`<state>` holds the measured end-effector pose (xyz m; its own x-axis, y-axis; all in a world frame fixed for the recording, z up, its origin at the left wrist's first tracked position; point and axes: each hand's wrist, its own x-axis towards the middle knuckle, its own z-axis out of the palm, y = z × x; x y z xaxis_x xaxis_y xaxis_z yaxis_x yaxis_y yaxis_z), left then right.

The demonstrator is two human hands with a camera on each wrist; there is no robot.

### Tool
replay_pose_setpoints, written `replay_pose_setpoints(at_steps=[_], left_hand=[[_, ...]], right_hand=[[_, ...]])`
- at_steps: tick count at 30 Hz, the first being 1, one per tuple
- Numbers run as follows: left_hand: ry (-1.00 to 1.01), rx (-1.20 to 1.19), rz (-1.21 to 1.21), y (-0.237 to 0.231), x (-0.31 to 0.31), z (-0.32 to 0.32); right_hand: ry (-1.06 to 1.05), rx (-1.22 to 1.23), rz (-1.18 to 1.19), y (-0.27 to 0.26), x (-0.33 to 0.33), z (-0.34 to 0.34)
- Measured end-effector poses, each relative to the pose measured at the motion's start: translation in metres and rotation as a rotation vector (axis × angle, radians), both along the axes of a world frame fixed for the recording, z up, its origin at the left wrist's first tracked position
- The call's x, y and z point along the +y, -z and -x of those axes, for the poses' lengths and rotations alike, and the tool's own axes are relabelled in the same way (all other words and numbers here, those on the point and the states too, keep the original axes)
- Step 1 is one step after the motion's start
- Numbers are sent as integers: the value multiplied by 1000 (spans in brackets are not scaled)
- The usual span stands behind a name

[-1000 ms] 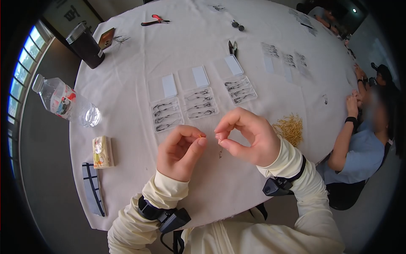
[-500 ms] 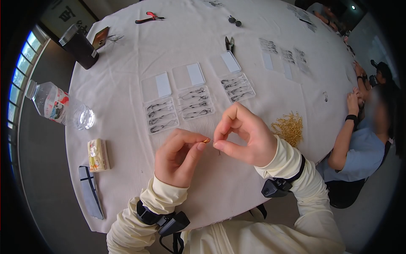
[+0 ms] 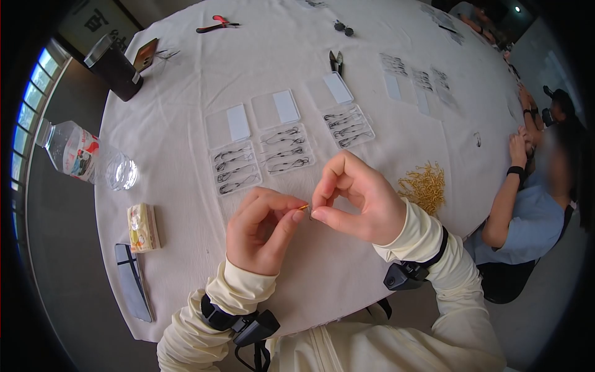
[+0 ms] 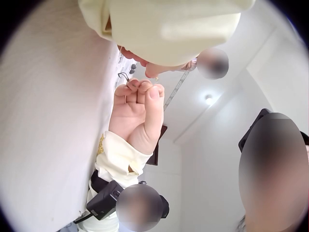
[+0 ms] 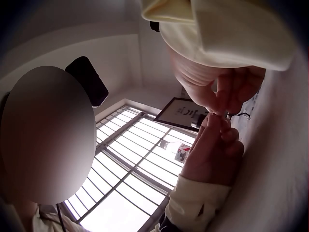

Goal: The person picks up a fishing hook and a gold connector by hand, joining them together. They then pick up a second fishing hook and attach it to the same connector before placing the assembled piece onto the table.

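Thumb and forefinger of my left hand (image 3: 259, 232) pinch a small gold metal piece (image 3: 303, 208), its end pointing at the other hand. My right hand (image 3: 362, 201) pinches a thin dark hook-like wire (image 3: 310, 216) at its fingertips, right beside the gold piece. In the left wrist view a dark loop (image 4: 123, 76) sticks out past the right fingers; the right wrist view also shows a dark loop (image 5: 243, 115) by the joined fingertips. Beyond the hands lie open clear boxes (image 3: 287, 149) with dark hooks and lines in rows. The fingers hide most of both small parts.
A heap of gold pieces (image 3: 422, 188) lies by my right wrist. Cutters (image 3: 336, 62) and red-handled pliers (image 3: 217, 25) lie farther back. On the left are a water bottle (image 3: 83, 155), black tumbler (image 3: 114, 68) and tissue pack (image 3: 142, 227). Another person (image 3: 533, 217) sits at right.
My hands have come closer together, bringing the gold piece up to the right fingertips. The hook that dangled below the right fingers now shows close beside them. The head view has shifted slightly.
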<state>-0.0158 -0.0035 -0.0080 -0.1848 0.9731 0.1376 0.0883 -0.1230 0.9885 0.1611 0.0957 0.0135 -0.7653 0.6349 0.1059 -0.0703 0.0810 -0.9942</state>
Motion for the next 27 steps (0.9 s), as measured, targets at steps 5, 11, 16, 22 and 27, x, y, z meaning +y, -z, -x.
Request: replay_pose_setpoints(at_steps=[5, 11, 16, 22, 27], left_hand=[[-1, 33, -16, 1, 0, 0], [-8, 86, -74, -1, 1, -1], [-17, 148, -99, -1, 1, -2], [-34, 208, -103, 0, 0, -2], [-3, 145, -66, -4, 1, -3]], right_hand=[[-1, -49, 44, -6, 0, 0], [23, -31, -69, 2, 1, 0], [27, -61, -130, -1, 0, 1], [35, -105, -256, -2, 0, 0], [23, -99, -62, 6, 3, -3]])
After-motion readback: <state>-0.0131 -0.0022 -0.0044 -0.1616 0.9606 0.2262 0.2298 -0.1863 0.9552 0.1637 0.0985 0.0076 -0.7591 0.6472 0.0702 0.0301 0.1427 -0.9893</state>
